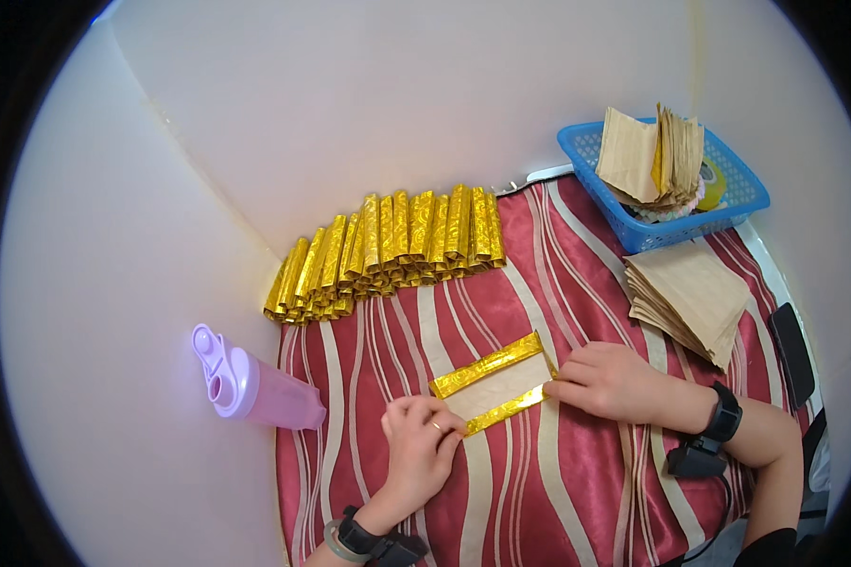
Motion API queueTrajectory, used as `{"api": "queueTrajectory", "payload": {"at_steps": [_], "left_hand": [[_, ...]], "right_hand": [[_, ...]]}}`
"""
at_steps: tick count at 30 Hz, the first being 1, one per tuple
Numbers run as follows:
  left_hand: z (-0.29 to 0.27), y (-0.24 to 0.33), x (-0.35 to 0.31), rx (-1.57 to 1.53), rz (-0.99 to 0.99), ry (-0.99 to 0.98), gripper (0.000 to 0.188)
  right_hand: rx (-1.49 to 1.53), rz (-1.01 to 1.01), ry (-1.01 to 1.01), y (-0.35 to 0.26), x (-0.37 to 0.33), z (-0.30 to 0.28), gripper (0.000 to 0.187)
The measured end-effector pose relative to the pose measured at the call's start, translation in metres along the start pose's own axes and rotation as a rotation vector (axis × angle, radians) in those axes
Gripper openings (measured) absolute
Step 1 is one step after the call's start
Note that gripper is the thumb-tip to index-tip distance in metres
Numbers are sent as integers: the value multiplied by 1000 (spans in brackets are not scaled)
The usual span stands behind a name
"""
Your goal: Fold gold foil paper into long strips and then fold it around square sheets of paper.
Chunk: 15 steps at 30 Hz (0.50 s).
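A sheet of tan paper (494, 388) lies on the striped red cloth. Its far and near edges are folded over into shiny gold strips. My left hand (419, 444), with a ring on one finger, pinches the sheet at its near left corner. At the right end, the fingers of my right hand (607, 383) are closed on the near gold strip. Beyond the sheet, several folded gold paper rolls (383, 241) are piled in a row against the pale wall. To the right lies a stack of flat tan paper sheets (695, 293).
A blue plastic basket (633, 231) at the far right holds more tan papers (629, 156) and a yellow-green round thing (712, 181). A lilac shaker bottle (272, 389) lies at the left. Near the right edge rests a dark phone-like slab (791, 354). Pale walls (397, 94) rise behind and left.
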<state>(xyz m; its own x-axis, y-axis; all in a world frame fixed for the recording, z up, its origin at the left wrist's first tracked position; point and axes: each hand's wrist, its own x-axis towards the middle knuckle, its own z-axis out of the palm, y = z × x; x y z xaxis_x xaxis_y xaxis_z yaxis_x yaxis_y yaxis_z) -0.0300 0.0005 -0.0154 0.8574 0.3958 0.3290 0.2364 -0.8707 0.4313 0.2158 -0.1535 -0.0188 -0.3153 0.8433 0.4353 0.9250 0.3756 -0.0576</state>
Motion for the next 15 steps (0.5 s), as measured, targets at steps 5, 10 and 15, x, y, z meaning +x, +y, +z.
{"api": "queueTrajectory", "payload": {"at_steps": [5, 10, 15], "left_hand": [[0, 3, 3, 264, 258, -171, 48], [-1, 11, 5, 505, 342, -240, 52], [-4, 6, 3, 498, 366, -239, 51]], "right_hand": [[-151, -80, -119, -14, 6, -13, 35], [-240, -66, -173, -17, 7, -14, 38], [-233, -84, -166, -14, 5, -10, 39]]}}
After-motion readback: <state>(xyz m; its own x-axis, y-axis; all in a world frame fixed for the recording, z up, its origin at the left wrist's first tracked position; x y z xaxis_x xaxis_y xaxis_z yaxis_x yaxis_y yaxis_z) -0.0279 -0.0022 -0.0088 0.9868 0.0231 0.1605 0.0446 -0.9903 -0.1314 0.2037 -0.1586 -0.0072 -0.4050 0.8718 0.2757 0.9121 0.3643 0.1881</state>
